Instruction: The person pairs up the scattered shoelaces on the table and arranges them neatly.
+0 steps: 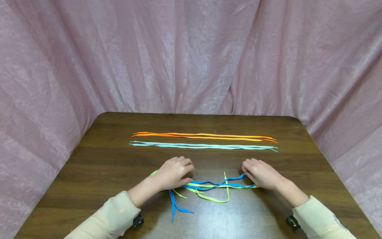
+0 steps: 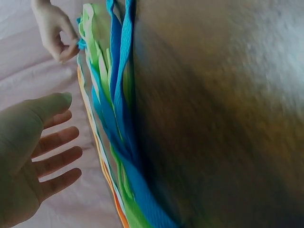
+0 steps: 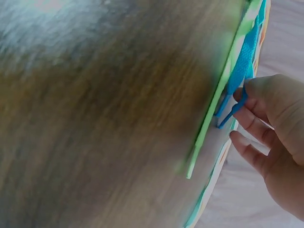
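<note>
Blue shoelaces and yellow-green shoelaces lie in a loose bundle near the front of the table, crossing one another in places. In the head view my left hand is over the left part of the bundle and hides some of it. The left wrist view shows that hand's fingers spread, holding nothing, beside the laces. At the bundle's right end my right hand pinches a blue lace near its tip between thumb and forefinger. A green lace end lies loose beside it.
Beyond the hands, a pair of light-blue laces lies stretched sideways. Behind it runs a pair of orange laces. The dark wooden table ends at a pink curtain at the back and sides.
</note>
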{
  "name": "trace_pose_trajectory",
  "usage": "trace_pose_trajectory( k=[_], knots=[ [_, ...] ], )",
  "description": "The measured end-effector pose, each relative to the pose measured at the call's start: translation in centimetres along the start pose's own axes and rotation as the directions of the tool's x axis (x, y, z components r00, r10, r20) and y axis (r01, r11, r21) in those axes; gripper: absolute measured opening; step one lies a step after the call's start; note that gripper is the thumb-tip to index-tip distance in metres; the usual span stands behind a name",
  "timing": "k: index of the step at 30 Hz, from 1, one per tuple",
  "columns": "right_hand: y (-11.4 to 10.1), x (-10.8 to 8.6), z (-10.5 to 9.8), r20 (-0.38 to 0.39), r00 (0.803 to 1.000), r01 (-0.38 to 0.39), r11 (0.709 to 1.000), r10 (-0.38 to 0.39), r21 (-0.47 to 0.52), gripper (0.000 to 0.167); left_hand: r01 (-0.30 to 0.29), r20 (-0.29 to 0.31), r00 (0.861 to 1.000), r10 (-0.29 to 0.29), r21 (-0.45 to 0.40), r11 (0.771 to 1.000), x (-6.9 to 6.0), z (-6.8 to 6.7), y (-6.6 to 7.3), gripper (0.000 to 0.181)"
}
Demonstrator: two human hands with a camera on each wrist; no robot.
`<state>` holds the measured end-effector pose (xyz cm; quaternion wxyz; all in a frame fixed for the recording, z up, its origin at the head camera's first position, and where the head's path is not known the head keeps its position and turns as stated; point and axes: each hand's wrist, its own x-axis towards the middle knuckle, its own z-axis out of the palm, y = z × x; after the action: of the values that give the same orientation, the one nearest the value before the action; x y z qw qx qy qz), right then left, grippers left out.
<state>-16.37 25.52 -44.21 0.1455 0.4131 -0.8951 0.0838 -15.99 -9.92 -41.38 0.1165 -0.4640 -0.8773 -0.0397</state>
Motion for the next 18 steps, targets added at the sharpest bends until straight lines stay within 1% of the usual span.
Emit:
trace_pose_trajectory(
  k=[3, 8, 13, 18],
  knots=[
    [0.1, 0.3, -0.2, -0.029, 1.0, -0.002, 1.0, 0.002, 0.014, 0.026, -0.007, 0.013, 1.0, 0.006, 0.011, 1.0, 0.2, 0.2, 0.3, 0.024],
    [0.4, 0.7, -0.7, -0.078, 0.997, 0.024, 0.999, -0.021, 0.029, 0.022, -0.026, 0.019, 0.999, 0.026, 0.022, 0.999, 0.6, 0.6, 0.8, 0.026],
    [0.6, 1.1, -1.3, -0.119, 0.992, 0.05, 0.999, -0.049, 0.007, 0.022, -0.04, 0.015, 0.999, 0.04, 0.029, 0.999, 1.0, 0.8, 1.3, 0.028],
    [0.5, 1.5, -1.7, -0.139, 0.989, 0.043, 0.999, -0.044, -0.005, 0.02, -0.062, 0.03, 0.998, 0.06, 0.036, 0.997, 1.2, 1.0, 1.9, 0.03]
  ],
)
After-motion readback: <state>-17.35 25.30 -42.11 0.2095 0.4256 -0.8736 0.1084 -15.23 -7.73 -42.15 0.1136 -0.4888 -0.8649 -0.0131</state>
